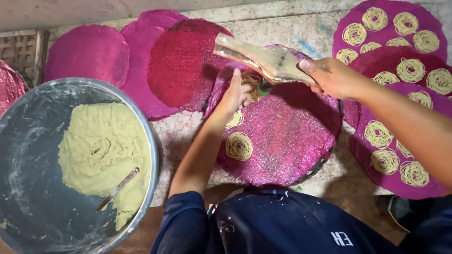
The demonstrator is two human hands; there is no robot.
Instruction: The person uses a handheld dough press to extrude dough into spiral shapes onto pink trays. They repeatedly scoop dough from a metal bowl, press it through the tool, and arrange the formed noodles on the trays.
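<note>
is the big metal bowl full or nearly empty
Partly full: the metal bowl holds a mound of yellowish dough on one side, bare smeared metal elsewhere.

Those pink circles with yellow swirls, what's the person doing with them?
A person squeezes yellow batter from a piping bag held in the right hand, while the left hand steadies its nozzle over a pink round mat. Two finished spirals lie on that mat so far. More pink mats at the right already carry many spirals. A big metal bowl of yellow batter sits at the left.
</note>
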